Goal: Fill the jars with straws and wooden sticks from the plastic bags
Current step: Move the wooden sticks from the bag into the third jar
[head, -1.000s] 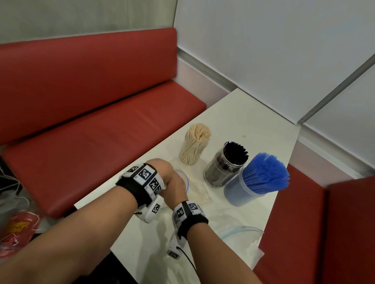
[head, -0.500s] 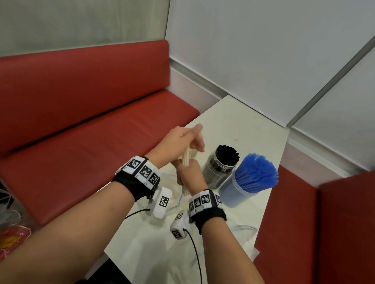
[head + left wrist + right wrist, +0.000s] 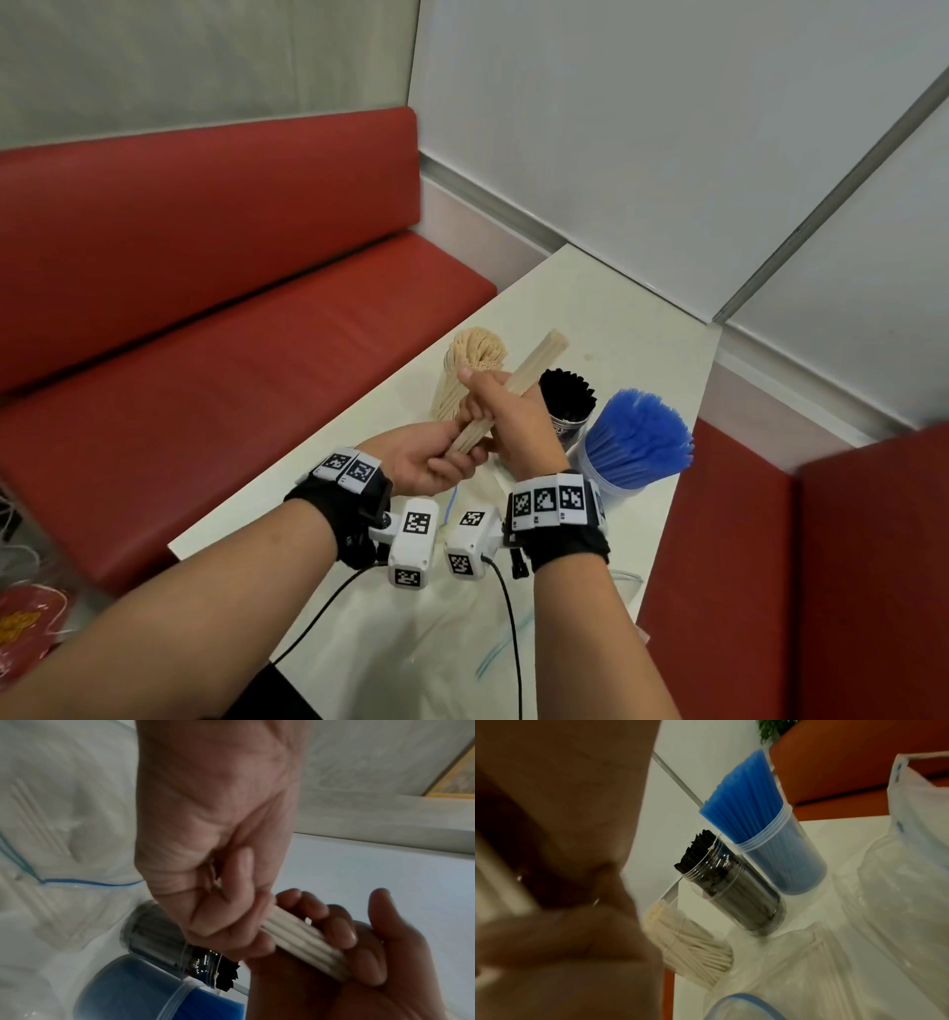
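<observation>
Both hands gripping bundle of wooden sticks [image 3: 506, 393] above table [image 3: 606, 318]: left hand [image 3: 426, 460] curling round lower end, right hand [image 3: 506, 416] round middle. Stick jar [image 3: 462, 375], black-straw jar [image 3: 565, 406], blue-straw jar [image 3: 631, 447] already looking full; plastic bags [image 3: 411, 642] lying nearly emptied, likely last bundle remaining.

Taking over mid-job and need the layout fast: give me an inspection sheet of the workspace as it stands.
Surface: white table, set in a booth corner.
Job's things: jar of wooden sticks, jar of black straws and jar of blue straws stand upright in a row; a bundle of sticks is held above them.
Clutter: clear plastic bags with blue zip edges on the near table.
Grippers: left hand grips the bundle's lower end; right hand grips its middle.
Cables: black cable runs from the wrist camera across the bags.
Surroundings: red bench, pale wall panels.
</observation>
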Available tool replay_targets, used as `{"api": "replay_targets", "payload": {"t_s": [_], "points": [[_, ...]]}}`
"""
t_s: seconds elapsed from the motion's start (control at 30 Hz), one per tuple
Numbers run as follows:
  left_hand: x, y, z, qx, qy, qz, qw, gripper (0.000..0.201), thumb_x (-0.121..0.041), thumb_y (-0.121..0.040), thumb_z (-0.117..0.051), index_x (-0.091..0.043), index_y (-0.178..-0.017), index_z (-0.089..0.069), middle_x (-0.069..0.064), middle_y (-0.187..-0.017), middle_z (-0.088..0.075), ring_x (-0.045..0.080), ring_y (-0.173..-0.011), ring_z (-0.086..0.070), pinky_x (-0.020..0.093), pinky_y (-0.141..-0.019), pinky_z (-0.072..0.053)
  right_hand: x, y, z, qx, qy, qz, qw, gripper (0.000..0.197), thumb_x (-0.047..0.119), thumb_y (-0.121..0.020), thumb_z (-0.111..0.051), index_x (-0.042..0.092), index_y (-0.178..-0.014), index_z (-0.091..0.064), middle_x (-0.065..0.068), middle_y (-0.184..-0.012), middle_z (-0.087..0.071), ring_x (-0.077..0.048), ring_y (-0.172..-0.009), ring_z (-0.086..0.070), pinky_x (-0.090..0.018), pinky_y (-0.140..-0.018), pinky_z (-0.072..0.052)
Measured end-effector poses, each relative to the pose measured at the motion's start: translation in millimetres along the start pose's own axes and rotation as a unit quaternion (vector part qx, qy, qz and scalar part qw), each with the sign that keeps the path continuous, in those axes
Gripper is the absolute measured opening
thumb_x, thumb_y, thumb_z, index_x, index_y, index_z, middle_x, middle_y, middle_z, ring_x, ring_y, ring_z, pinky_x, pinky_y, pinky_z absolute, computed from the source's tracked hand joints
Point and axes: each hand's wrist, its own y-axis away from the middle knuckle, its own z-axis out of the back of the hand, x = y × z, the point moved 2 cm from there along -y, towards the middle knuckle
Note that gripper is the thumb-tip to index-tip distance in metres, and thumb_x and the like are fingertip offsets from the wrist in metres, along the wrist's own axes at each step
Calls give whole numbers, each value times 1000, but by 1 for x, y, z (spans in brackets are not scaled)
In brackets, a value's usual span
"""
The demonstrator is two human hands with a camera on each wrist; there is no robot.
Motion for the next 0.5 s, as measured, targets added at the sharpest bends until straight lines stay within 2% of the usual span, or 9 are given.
{"api": "replay_targets", "payload": {"t_s": [0.07,0.13,0.17,0.27,0.37,0.43,0.5], "points": [[2,-1,8,-12,0,16,1000,21,-26,-86,-57,-8,-75,-53,-2,-56,-41,4,-34,-33,12,-26,-16,-4,0,6,11,46,-4,999,43,24,-87,-73,10,-54,-49,-10,-58,-51,-27,-64,-51,-36,-55,-41],[5,-4,17,-50,-11,24,998,29,-32,-92,-56,-11,-72,-52,-4,-53,-36,4,-32,-28,13,-26,-14,-5,0,14,38,86,-7,996,38,21,-87,-74,3,-60,-55,-14,-66,-55,-28,-70,-53,-41,-66,-45],[5,-6,23,-73,-27,22,997,31,-34,-96,-54,-13,-73,-50,-4,-53,-34,4,-32,-26,14,-26,-13,-3,-2,20,57,109,-16,992,35,22,-87,-74,2,-63,-59,-13,-68,-58,-28,-71,-56,-40,-68,-48],[5,-11,40,-135,-83,3,987,29,-31,-101,-47,-15,-78,-46,-6,-52,-33,3,-33,-23,14,-26,-14,10,-11,39,100,168,-76,978,22,20,-89,-75,5,-73,-73,-6,-77,-72,-17,-73,-68,-25,-67,-57],[3,-19,53,-197,-133,-41,970,32,-29,-102,-44,-10,-77,-51,-2,-54,-42,5,-37,-29,16,-29,-21,23,-25,49,131,190,-142,962,12,12,-88,-77,0,-86,-78,-13,-89,-78,-22,-84,-76,-21,-71,-59],[2,-25,62,-281,-229,-78,929,39,-28,-102,-44,-5,-74,-59,3,-55,-51,12,-41,-40,19,-38,-31,29,-42,51,118,210,-146,959,17,8,-87,-76,-8,-92,-74,-17,-90,-77,-27,-87,-77,-24,-73,-62],[0,-25,72,-377,-356,-110,848,38,-20,-100,-45,-2,-72,-64,9,-61,-60,20,-49,-52,26,-49,-44,33,-63,50,83,237,-139,958,19,5,-86,-76,-11,-95,-73,-20,-93,-77,-30,-87,-77,-32,-79,-63]]}}
